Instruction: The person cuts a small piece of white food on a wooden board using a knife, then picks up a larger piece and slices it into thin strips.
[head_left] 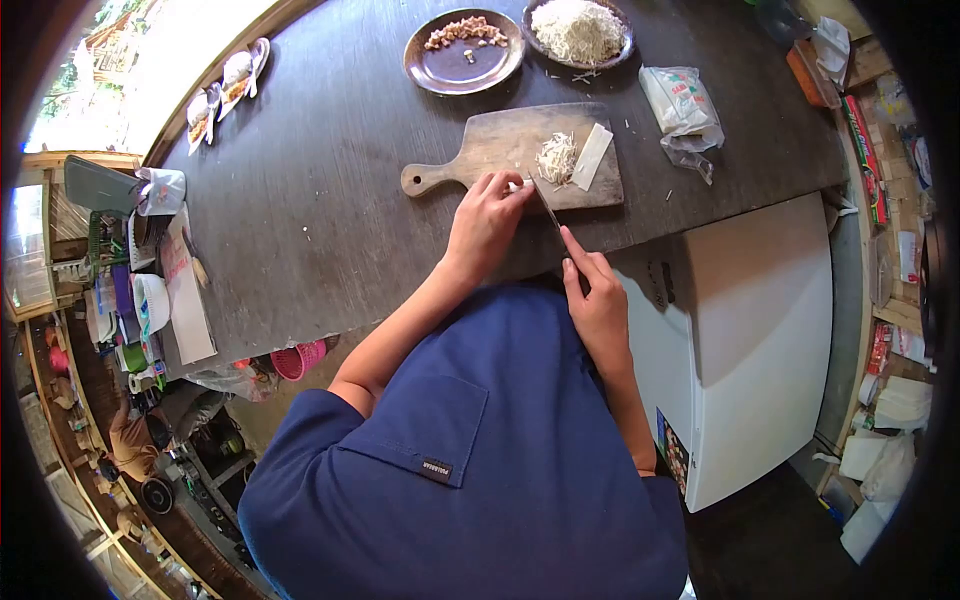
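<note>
On the dark table lies a wooden cutting board (490, 142) with its handle to the left. My left hand (487, 218) is closed at the board's front edge, its fingertips pressing a small white piece (518, 186). A knife (546, 207) is gripped in my right hand (596, 300), its blade reaching the board beside that piece. Behind the blade sits a small heap of thin white strips (556, 158), and a flat white slab (592, 157) lies to its right.
Behind the board stand a plate of brown pieces (463, 82) and a bowl heaped with white shreds (577, 32). A plastic packet (682, 103) lies to the right. A white fridge (760, 340) stands below the table's right edge.
</note>
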